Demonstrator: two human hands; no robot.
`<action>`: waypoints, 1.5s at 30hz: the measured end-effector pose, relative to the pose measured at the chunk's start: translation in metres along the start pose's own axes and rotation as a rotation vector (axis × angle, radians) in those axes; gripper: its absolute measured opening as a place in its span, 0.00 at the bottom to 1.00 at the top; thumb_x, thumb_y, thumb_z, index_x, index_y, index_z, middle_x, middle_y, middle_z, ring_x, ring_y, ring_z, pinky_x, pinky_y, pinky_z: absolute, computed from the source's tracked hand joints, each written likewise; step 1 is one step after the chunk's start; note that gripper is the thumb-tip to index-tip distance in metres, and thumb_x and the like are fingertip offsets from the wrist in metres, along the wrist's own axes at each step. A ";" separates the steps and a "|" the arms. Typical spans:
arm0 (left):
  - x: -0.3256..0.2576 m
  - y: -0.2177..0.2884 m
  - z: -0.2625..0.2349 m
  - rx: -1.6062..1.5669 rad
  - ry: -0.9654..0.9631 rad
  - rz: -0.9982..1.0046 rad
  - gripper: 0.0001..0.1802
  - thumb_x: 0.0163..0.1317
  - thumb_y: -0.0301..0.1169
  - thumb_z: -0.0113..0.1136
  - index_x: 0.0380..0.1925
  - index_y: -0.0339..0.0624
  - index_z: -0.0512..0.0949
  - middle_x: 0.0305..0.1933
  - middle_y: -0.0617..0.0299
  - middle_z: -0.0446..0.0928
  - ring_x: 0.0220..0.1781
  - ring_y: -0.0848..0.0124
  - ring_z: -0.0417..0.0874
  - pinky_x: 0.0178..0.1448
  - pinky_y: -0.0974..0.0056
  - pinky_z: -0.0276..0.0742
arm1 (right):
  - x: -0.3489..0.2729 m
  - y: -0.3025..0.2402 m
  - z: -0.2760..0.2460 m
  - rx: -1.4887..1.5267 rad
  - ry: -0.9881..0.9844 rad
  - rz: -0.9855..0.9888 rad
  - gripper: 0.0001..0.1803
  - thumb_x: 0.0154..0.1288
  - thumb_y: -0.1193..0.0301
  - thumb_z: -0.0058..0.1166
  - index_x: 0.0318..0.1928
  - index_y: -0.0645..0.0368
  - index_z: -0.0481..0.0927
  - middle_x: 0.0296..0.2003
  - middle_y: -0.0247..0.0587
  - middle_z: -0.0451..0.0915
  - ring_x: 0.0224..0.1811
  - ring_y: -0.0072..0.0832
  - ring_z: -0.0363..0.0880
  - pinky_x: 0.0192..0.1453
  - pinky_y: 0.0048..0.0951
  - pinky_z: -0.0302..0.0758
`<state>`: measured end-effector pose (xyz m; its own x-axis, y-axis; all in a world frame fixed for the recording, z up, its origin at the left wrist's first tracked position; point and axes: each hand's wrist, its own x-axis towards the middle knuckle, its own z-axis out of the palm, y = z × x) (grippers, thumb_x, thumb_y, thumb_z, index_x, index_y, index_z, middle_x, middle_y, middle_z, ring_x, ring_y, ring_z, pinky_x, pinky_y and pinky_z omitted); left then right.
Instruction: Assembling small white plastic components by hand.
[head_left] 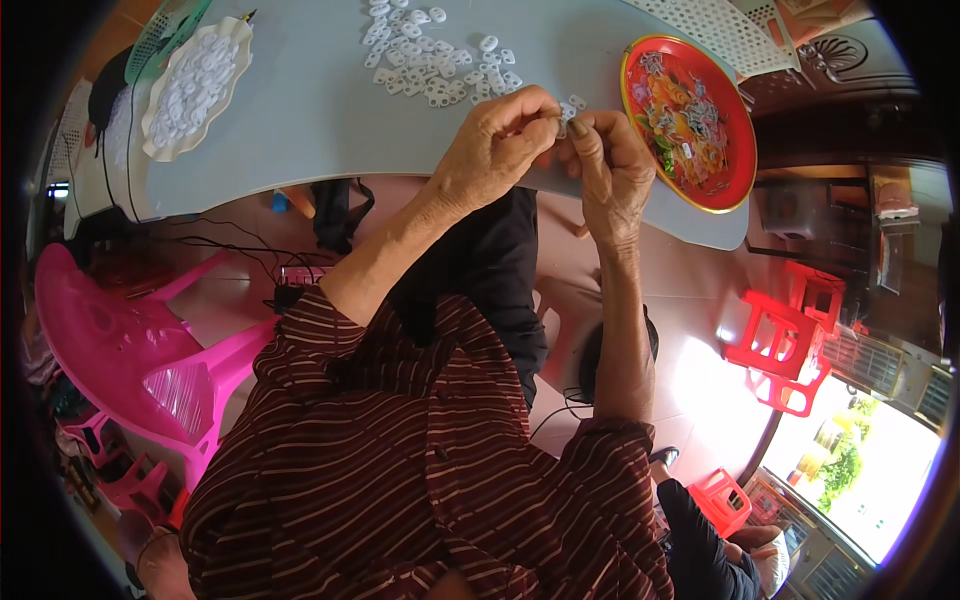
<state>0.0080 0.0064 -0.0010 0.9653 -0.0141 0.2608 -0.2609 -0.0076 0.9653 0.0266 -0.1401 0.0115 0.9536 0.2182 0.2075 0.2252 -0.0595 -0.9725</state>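
Over the front edge of the grey table (300,110), my two hands meet with their fingertips together. My left hand (500,145) is closed in a pinch on a small white plastic piece (563,122), mostly covered by the fingers. From the other side my right hand (612,165) pinches at the same piece, thumb pressed against the forefinger; anything else tucked in its fingers is hidden. Just beyond the hands lies a loose pile of similar white pieces (420,65), rounded and with holes. To the right, a red round tray (737,150) with a gold rim and floral pattern holds many small silvery bits.
A cream scalloped tray (157,140) heaped with white pieces sits at the left, near a green mesh basket (150,45). White perforated baskets (720,30) stand at the far right. Below are a pink chair (120,340), red stools (775,335), floor cables and another person's leg (705,530).
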 end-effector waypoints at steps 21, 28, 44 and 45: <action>0.001 -0.001 0.003 0.009 0.024 0.058 0.06 0.63 0.28 0.50 0.31 0.37 0.72 0.22 0.70 0.67 0.24 0.83 0.64 0.26 0.75 0.62 | -0.002 0.001 0.005 0.028 0.086 -0.025 0.08 0.65 0.71 0.55 0.33 0.64 0.76 0.21 0.29 0.75 0.22 0.13 0.68 0.26 0.15 0.65; 0.000 -0.002 0.003 0.020 0.035 0.084 0.05 0.64 0.27 0.50 0.32 0.37 0.72 0.21 0.70 0.68 0.23 0.83 0.65 0.27 0.75 0.64 | -0.001 -0.001 0.008 0.013 0.101 -0.032 0.08 0.64 0.71 0.56 0.32 0.65 0.77 0.22 0.29 0.75 0.22 0.12 0.67 0.25 0.15 0.64; 0.085 -0.006 -0.093 1.073 -0.229 0.427 0.11 0.59 0.27 0.51 0.42 0.44 0.75 0.31 0.58 0.74 0.39 0.61 0.74 0.46 0.60 0.71 | -0.001 -0.002 0.000 0.167 0.025 0.075 0.04 0.62 0.78 0.51 0.37 0.65 0.75 0.30 0.32 0.78 0.31 0.15 0.74 0.37 0.17 0.71; 0.088 -0.004 -0.093 1.072 -0.236 0.429 0.11 0.59 0.27 0.51 0.42 0.44 0.75 0.31 0.58 0.74 0.39 0.61 0.74 0.46 0.60 0.71 | 0.000 0.001 0.001 0.170 0.020 0.064 0.04 0.62 0.78 0.51 0.37 0.65 0.76 0.30 0.31 0.77 0.30 0.15 0.73 0.36 0.16 0.71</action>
<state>0.0953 0.0985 0.0193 0.7995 -0.4041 0.4444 -0.5488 -0.7922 0.2669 0.0262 -0.1394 0.0107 0.9691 0.1996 0.1452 0.1287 0.0933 -0.9873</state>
